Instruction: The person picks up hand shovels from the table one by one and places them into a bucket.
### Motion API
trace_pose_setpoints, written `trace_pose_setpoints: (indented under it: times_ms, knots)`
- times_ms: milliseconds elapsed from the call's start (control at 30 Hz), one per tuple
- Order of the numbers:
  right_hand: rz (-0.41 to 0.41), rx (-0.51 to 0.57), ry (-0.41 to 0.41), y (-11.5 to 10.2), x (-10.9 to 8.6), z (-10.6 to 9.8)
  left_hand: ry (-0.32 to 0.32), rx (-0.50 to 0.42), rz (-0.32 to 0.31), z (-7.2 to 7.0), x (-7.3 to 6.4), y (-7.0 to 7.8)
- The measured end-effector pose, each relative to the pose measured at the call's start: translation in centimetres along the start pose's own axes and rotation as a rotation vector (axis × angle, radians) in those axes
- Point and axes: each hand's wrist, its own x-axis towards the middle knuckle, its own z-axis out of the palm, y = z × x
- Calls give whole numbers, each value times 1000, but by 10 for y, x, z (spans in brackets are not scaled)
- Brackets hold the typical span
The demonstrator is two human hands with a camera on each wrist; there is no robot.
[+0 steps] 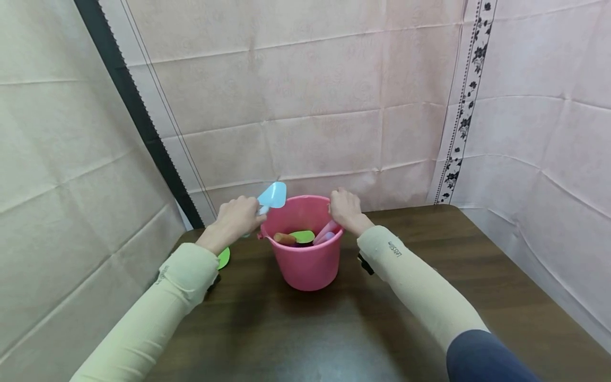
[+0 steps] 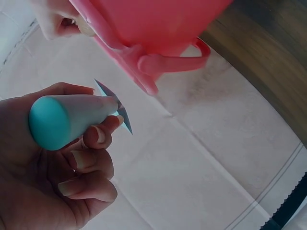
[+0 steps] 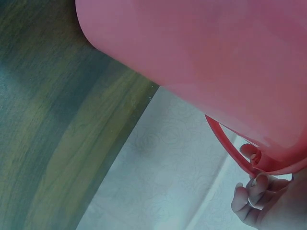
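Note:
A pink bucket stands upright on the table, with several tools inside it. My left hand is beside its left rim and grips a light-blue trowel-like tool, blade upward. In the left wrist view, the tool's pale handle has a teal end cap, with thumb and fingers around it. My right hand holds the bucket's far right rim; the right wrist view shows its fingers curled at the rim and the red-pink bail handle. Inside the bucket lie a brown handle, a green-topped piece and a pink handle.
A bright green object lies on the dark wooden table, partly hidden behind my left wrist. Pale cloth hangs behind the table and along both sides, close to the bucket's far side.

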Motion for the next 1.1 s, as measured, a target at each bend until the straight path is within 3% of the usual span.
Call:
trace_pose_setpoints:
  times_ms: [333,767,1100]
  knots:
    - [-4,4,-7,-1,0,1,-30,11,60,3,5,17]
    - [0,-4,-8,0,0,1,-132,61,81,11,15,42]
    - [-10,12,-7,0,-2,-2,-147,79,82,19,20,59]
